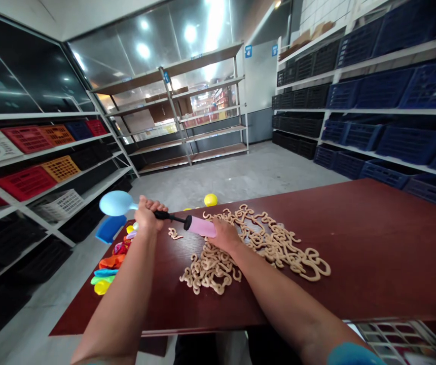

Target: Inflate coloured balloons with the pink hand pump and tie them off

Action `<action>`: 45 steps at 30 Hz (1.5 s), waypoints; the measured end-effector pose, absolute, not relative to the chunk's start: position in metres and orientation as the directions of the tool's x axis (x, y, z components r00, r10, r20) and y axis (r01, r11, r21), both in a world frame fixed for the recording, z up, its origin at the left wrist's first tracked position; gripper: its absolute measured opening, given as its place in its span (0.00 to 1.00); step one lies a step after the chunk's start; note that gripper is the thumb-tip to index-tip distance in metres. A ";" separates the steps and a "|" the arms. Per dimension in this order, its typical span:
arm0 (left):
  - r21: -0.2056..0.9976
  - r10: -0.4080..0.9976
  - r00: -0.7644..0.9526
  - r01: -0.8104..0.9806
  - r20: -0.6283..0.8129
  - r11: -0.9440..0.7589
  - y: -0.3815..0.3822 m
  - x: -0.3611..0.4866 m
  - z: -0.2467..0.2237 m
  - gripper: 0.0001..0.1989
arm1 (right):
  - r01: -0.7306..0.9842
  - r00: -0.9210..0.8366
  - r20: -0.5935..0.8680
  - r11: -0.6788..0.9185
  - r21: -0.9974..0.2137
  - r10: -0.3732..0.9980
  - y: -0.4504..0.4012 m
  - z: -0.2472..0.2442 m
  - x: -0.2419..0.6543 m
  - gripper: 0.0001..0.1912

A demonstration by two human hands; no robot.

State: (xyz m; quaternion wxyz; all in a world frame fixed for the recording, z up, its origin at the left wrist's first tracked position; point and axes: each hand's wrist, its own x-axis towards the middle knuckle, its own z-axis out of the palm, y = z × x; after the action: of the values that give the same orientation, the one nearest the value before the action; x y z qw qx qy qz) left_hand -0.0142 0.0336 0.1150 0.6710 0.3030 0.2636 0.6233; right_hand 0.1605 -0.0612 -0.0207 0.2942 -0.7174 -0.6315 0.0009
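Observation:
A hand-held balloon pump with a pink barrel (pixel 202 226) and a black rod (pixel 176 218) is held between my hands above the table. My left hand (pixel 149 213) is closed round the black end, where the neck of a partly inflated light-blue balloon (pixel 115 203) meets it; my fingers hide the joint. Round the far end of the pink barrel, my right hand (pixel 224 236) is closed. Under and beyond my right forearm spreads a pile of beige, curled, tube-like pieces (pixel 218 268), and a small separate cluster (pixel 174 233) lies below the rod.
Coloured limp balloons (pixel 112 261) line the left edge of the dark red table (pixel 355 228). A yellow ball-shaped thing (pixel 211 199) shows at the far edge. A blue object (pixel 110 229) is beyond the left edge. Shelves with crates (pixel 362 134) stand around.

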 end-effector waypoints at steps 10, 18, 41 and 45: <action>0.741 0.998 0.065 -0.670 -0.007 0.049 0.023 0.008 0.094 0.21 | 0.905 0.191 0.363 -0.020 -0.426 0.912 -0.066 -0.018 0.159 0.19; 0.755 0.996 -0.010 -0.651 0.089 -0.074 0.045 -0.063 0.161 0.19 | 0.893 0.172 0.350 0.004 -0.450 0.921 -0.068 -0.015 0.156 0.20; 0.763 0.994 0.100 -0.645 0.039 0.035 0.021 0.008 0.102 0.23 | 0.866 0.215 0.312 -0.033 -0.498 0.925 -0.065 -0.022 0.156 0.24; 0.777 0.993 0.066 -0.628 0.099 -0.036 0.028 -0.023 0.138 0.22 | 0.857 0.208 0.358 0.007 -0.515 0.910 -0.063 -0.024 0.157 0.23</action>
State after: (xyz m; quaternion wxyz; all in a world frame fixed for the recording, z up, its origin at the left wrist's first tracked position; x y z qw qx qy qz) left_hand -0.0235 0.0277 0.1380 0.6424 0.3465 0.2632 0.6308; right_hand 0.1571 -0.0630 -0.0245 0.3302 -0.7034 -0.6281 0.0402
